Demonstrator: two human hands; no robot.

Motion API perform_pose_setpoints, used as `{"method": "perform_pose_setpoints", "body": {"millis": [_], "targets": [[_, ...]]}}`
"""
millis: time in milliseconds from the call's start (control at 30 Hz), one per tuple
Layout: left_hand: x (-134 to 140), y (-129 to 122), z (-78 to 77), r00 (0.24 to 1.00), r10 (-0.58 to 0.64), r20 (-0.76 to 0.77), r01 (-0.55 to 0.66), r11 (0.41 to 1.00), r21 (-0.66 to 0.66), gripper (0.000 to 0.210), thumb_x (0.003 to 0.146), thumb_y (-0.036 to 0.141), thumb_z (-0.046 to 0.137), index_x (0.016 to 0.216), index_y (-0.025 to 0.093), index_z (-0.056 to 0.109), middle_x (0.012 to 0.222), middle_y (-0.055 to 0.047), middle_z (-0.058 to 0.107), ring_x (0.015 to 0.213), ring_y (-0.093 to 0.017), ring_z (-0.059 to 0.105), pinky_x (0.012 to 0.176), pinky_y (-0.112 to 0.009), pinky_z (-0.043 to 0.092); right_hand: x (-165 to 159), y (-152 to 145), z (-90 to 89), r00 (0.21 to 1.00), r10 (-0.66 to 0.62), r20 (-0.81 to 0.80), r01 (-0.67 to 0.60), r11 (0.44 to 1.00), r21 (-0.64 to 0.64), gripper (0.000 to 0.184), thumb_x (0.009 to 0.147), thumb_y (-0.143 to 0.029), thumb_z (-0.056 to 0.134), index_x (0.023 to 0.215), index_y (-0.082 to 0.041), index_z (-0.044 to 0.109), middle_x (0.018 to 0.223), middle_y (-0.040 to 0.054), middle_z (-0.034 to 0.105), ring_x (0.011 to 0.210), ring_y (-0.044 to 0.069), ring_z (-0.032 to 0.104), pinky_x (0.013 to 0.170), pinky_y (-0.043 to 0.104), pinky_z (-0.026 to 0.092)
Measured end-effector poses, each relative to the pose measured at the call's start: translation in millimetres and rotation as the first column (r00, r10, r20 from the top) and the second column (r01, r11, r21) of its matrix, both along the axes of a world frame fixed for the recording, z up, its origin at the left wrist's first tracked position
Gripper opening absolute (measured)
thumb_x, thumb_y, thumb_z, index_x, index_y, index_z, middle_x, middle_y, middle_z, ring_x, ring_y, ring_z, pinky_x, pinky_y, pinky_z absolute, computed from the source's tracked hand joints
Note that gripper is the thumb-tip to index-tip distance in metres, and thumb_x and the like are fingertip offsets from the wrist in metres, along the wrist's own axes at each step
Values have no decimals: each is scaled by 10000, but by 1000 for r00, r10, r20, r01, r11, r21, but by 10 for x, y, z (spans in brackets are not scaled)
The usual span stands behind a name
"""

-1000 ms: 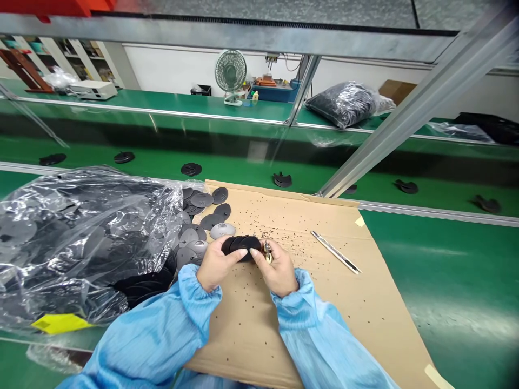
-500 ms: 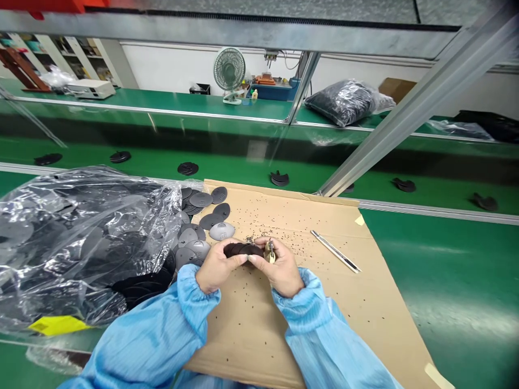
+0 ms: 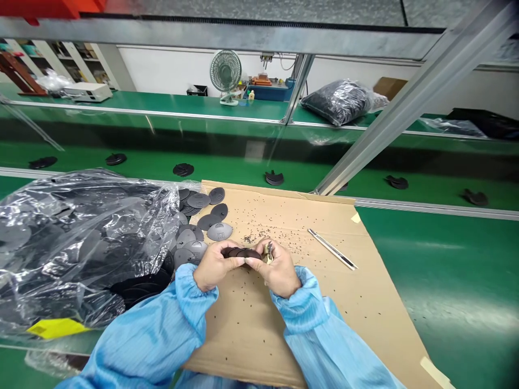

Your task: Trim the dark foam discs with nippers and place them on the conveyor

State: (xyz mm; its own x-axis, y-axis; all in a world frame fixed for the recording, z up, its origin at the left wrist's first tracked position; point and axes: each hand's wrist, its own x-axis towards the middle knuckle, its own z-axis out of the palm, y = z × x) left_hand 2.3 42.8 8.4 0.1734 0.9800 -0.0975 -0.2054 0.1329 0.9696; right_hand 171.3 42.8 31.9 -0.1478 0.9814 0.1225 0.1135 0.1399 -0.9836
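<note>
Over the cardboard, my left hand grips the left end of several overlapping black oval plastic discs. My right hand closes on their right end, the two thumb tips meeting at the near edge. Tucked in my right hand is a small tool with cream grips and a metal part, apparently nippers; its jaws are not clear. Left of my hands, loose grey and black oval discs lie in a pile, some with raised markings. Tiny black bits are scattered beyond and around my hands.
A clear plastic bag full of discs lies at left. A utility knife rests on the cardboard sheet at right. Behind run a metal rail, a slanted metal post and a green conveyor belt carrying small disc stacks.
The view shifts slightly. My hands stay together on the black discs, which tilt a little and show more edge-on. The disc stacks on the belt keep about the same spacing.
</note>
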Motion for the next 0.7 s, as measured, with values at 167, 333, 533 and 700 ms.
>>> {"method": "perform_pose_setpoints", "body": {"millis": [167,333,533,700], "targets": [[31,-11,-31,995,54,86,-48,996,-73,287,575,248,821,779,136,654,724,-22,635,685,-143,568,673,-271,477,-8,-7,-32,997,-32,63,29,998,48,252,717,-338,709,703,-201,498,644,-35,489,567,113,425,528,236,374],[74,5,86,931,93,354,-38,987,-159,364,641,251,795,938,154,608,920,-43,651,859,-171,609,793,-306,493,-13,-27,-62,998,-13,69,4,992,124,202,805,-363,650,903,-196,592,766,8,589,667,144,535,625,263,457],[44,33,78,937,34,346,75,952,-297,409,753,317,714,1098,198,531,842,-9,588,633,-100,563,512,-212,454,-33,-47,-49,998,58,33,-65,950,307,93,853,-232,597,943,-211,608,947,56,623,863,183,600,788,322,498],[62,-5,44,915,-92,393,229,920,-317,373,816,418,631,1092,191,523,738,-14,578,606,-116,573,479,-203,450,-76,-71,-9,993,29,117,-75,907,414,136,846,-130,574,945,-214,617,946,62,633,898,187,608,814,334,502]]}}
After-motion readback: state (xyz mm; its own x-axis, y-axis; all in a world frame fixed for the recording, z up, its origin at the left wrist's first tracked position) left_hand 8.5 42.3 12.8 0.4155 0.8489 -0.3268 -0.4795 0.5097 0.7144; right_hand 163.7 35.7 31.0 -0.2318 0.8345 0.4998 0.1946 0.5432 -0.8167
